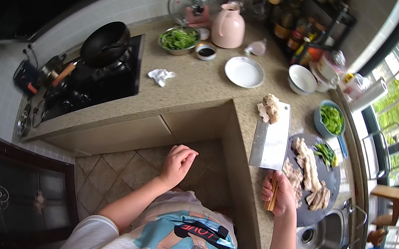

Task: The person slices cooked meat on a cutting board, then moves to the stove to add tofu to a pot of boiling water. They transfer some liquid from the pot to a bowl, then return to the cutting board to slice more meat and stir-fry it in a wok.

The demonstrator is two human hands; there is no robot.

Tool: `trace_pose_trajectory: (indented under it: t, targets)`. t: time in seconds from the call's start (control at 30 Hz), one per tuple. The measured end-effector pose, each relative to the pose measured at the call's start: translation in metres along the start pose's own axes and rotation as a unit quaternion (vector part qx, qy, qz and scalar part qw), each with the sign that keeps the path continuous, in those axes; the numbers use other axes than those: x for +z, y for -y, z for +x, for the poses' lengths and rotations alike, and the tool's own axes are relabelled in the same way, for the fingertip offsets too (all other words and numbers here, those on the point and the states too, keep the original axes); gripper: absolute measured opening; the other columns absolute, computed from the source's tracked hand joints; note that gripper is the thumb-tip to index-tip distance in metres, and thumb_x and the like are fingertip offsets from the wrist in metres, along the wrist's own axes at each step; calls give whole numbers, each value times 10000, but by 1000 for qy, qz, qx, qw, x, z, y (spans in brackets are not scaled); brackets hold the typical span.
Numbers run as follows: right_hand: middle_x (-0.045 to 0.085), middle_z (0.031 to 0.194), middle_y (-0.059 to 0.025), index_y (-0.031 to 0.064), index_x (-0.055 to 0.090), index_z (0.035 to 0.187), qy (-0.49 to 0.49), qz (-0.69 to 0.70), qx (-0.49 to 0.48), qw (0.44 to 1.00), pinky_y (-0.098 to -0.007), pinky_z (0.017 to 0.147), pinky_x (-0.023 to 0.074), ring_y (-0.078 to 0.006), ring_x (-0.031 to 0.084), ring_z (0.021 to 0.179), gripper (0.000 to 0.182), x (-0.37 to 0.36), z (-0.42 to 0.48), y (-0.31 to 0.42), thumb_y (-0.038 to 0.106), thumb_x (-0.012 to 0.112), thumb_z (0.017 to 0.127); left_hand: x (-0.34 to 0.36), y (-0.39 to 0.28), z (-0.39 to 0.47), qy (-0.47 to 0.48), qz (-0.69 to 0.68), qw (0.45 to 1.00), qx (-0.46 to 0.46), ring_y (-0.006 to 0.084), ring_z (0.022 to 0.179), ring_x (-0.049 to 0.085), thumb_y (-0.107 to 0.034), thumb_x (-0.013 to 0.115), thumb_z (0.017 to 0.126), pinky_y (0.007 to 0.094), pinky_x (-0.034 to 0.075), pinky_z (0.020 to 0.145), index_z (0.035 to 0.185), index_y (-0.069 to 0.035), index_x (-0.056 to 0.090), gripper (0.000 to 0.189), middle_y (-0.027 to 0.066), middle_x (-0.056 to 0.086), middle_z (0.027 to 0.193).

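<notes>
My right hand (pixel 281 193) grips the wooden handle (pixel 272 194) of a cleaver, whose broad blade (pixel 269 144) lies flat over the counter corner. Pale sliced meat (pixel 270 108) rests on the blade's far end. Beside it, a round dark cutting board (pixel 325 187) carries more sliced meat (pixel 308 162) and a small heap of cut greens (pixel 325 153). Beyond the blade sits a white plate (pixel 244 72) with nothing on it. My left hand (pixel 178 165) hangs in front of my body above the floor, fingers loosely curled together, holding nothing visible.
A black wok (pixel 105 44) stands on the gas stove (pixel 129 73) at left. Along the back are a bowl of leafy greens (pixel 179 39), a dark sauce bowl (pixel 206 52) and a pink jug (pixel 229 26). A blue-handled bowl of green peppers (pixel 331 119) and a steel sink (pixel 327 233) are at right.
</notes>
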State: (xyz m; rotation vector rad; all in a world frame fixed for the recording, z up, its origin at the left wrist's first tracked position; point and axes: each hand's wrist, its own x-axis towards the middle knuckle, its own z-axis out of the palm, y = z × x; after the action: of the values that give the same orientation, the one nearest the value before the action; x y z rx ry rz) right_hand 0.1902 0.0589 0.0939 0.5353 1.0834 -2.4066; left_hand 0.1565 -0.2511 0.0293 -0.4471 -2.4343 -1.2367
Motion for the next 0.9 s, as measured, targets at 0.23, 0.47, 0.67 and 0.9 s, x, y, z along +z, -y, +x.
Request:
trace_pose_trajectory:
  t: [0.23,0.47,0.67,0.9]
  targets:
    - [427,643,-29,93,439,895,118,-30,67,990,-216,416,326,-100,373,475,233,162,119,-22,321,482,925,-132,123,55,-106,-296,898,-307,90,878,555,-98,536,901,222,445,764,1152,-28,521,261,35,600,956]
    - [418,655,-11,91,438,902,213,-58,137,966,-191,406,316,-79,362,486,233,307,213,-34,320,468,932,-242,190,190,-187,-517,748,-372,206,1003,530,-56,485,874,335,416,946,1256,14,407,396,169,530,1157]
    - [403,655,-1,90,442,904,259,-123,177,941,-184,401,317,-67,356,482,257,394,270,-9,343,477,929,-255,234,251,-202,-763,506,-348,318,1085,439,-92,423,882,461,374,996,1144,83,340,326,257,392,1197]
    - [417,655,-15,79,432,900,244,-208,183,930,-195,400,319,-83,377,482,238,447,339,31,313,451,940,-261,222,230,-315,-662,578,-360,221,722,531,-194,585,890,337,489,686,921,-47,480,184,94,506,824]
